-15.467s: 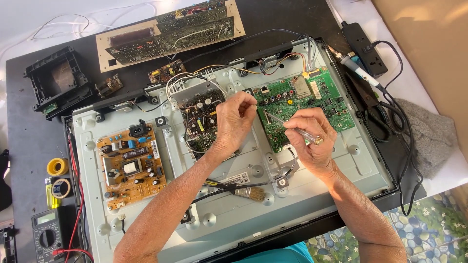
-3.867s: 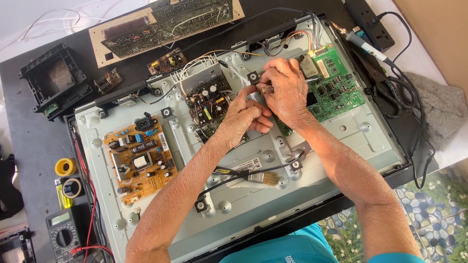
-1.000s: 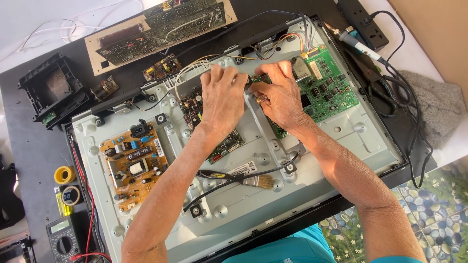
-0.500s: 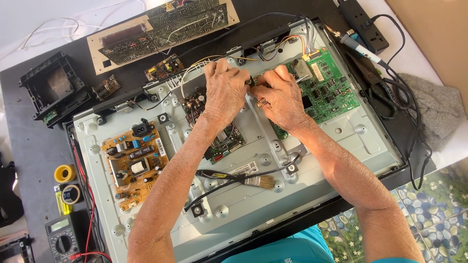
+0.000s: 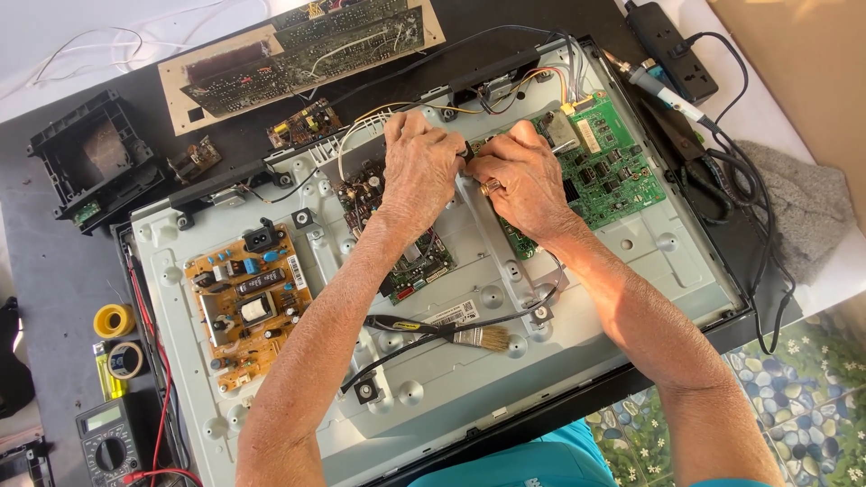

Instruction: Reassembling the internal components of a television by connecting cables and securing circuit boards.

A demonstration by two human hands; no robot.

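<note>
An opened flat screen lies face down, its grey metal back panel [image 5: 631,261] bare. My left hand [image 5: 419,167] and my right hand [image 5: 528,185] meet near the panel's top middle. Their fingertips pinch a small dark connector [image 5: 469,151] between them. The spot lies between a dark circuit board [image 5: 415,266], partly hidden under my left forearm, and a green main board [image 5: 613,171] beside my right hand. Coloured wires [image 5: 550,77] run from the top edge to the green board.
A tan power board [image 5: 248,302] sits on the panel's left, and a small brush [image 5: 478,336] lies below my arms. A soldering iron [image 5: 663,90], a power strip [image 5: 672,50] and a grey cloth [image 5: 798,207] are at the right. A long circuit board [image 5: 298,50] lies at the back, a multimeter [image 5: 108,442] at bottom left.
Earlier my right hand held a thin tool over the green board. Both hands then came together at the panel's top middle and have barely shifted in the last second.
</note>
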